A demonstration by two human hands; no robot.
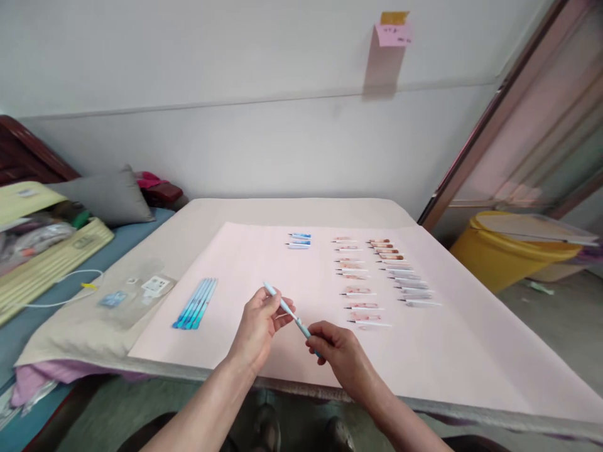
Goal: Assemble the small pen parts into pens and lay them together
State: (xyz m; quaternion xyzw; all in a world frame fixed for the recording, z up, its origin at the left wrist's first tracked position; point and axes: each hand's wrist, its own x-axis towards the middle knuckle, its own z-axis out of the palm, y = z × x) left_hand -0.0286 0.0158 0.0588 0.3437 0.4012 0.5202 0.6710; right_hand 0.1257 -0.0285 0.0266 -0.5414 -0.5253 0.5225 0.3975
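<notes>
- The left hand [258,322] is curled, its fingertips pinched around the upper part of a slim light-blue plastic pen [288,310], just below the pen's far tip.
- The right hand [340,353] is closed too, thumb and fingers gripping the lower, darker blue end of the same pen, so the pen runs slanted between the two hands, the far end higher and to the left.
- The pen is held just above the near part of a large pale pink paper sheet [245,251] spread over the bench [211,210]; it does not rest on the sheet.
- To the left of the pen, a tight bundle of long blue pen barrels [195,304] lies flat on the pink sheet, side by side.
- Beyond the pen, farther up the sheet, sits a small group of short blue caps [299,240].
- To the right of the pen run two columns of small parts: a nearer column of pinkish pieces with thin refills [357,280], and beside it a column of brownish and grey pieces [400,272].
- Left of the pen, off the pink sheet, clear plastic bags [136,292] lie on the beige bench cover.
- Further left a grey cushion [106,196] rests on a blue surface.
- Far right of the pen, off the bench, stands a yellow plastic tub [504,251] on the floor.
- On the wall above, a pink sticky note [394,32] hangs.
</notes>
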